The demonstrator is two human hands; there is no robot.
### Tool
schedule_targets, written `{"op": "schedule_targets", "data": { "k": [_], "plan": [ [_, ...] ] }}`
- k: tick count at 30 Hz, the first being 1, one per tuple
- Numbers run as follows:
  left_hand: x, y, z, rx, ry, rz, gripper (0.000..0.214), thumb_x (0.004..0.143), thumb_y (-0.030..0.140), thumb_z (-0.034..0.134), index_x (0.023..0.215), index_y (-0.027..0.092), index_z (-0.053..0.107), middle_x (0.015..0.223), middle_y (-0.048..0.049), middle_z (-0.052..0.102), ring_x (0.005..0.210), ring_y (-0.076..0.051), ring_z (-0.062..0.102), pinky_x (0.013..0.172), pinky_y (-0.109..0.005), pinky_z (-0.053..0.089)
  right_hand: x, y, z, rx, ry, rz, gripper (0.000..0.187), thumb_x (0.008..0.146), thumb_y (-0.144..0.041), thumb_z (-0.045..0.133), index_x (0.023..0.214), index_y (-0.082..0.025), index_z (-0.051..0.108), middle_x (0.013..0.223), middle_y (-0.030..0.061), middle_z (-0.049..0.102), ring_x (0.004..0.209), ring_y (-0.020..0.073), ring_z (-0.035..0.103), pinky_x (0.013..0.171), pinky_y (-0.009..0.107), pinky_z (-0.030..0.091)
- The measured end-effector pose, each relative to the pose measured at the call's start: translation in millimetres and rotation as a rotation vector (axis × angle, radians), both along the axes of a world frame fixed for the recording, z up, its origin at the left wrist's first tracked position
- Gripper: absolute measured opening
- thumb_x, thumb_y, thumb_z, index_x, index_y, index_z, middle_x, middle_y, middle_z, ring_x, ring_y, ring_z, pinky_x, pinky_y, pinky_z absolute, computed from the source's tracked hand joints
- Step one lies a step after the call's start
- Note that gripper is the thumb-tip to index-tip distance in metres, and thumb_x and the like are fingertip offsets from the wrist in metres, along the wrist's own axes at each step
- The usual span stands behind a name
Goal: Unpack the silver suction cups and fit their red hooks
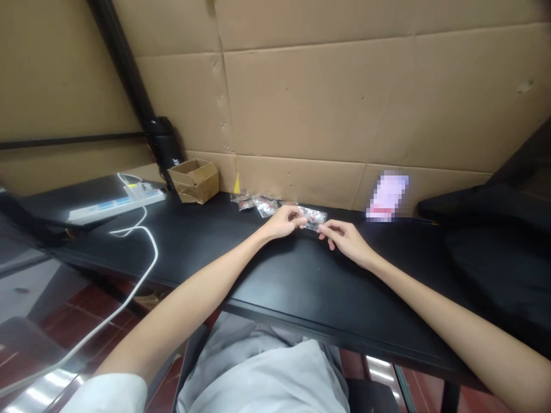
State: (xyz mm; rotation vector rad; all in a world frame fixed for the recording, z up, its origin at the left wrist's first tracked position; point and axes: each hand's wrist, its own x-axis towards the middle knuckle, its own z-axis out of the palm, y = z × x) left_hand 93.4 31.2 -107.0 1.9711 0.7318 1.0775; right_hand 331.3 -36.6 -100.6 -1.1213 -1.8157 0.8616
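Between my two hands is a small clear plastic packet (315, 216) with a red mark on it and something dark inside that I cannot make out. My left hand (284, 222) pinches its left end between thumb and fingers. At its lower right corner, my right hand (344, 240) grips the edge with thumb and forefinger, the other fingers curled. The packet is just above the black table (293, 275). Several similar clear packets (263, 205) lie beyond my left hand, along the cardboard wall.
An open cardboard box (196, 181) and a black bottle (166, 146) stand at the back left. A white power strip (116, 207) lies farther left, its white cable (150, 258) hanging off the table. A blurred-out phone-like panel (386, 196) leans on the cardboard wall (301, 103). A black bag (495, 246) fills the right.
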Motion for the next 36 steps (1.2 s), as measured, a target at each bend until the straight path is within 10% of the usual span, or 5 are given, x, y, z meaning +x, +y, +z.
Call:
{"op": "schedule_targets", "data": {
  "k": [13,36],
  "plan": [
    [9,-5,0.0,-0.128,-0.119,-0.033,0.054,0.087,0.055,0.085,0.119,0.013,0.071,0.104,-0.0113,0.078,0.083,-0.017,0.072,0.076,-0.027,0.054,2,3,-3.9,0.057,0.076,-0.017,0.057,0.091,-0.075,0.07,0.086,-0.019,0.068,0.08,0.0039,0.07,0.054,0.013,0.055,0.056,0.03,0.045],
    [13,-5,-9.4,-0.217,-0.124,-0.14,0.062,0.069,0.046,0.099,0.109,0.011,0.067,0.08,-0.0043,0.072,0.062,-0.014,0.069,0.06,-0.027,0.054,-1,-7,6.2,0.072,-0.117,0.058,0.067,0.091,-0.084,0.063,0.073,-0.02,0.073,0.055,0.0015,0.06,0.054,0.0172,0.055,0.061,0.032,0.045]
  ]
}}
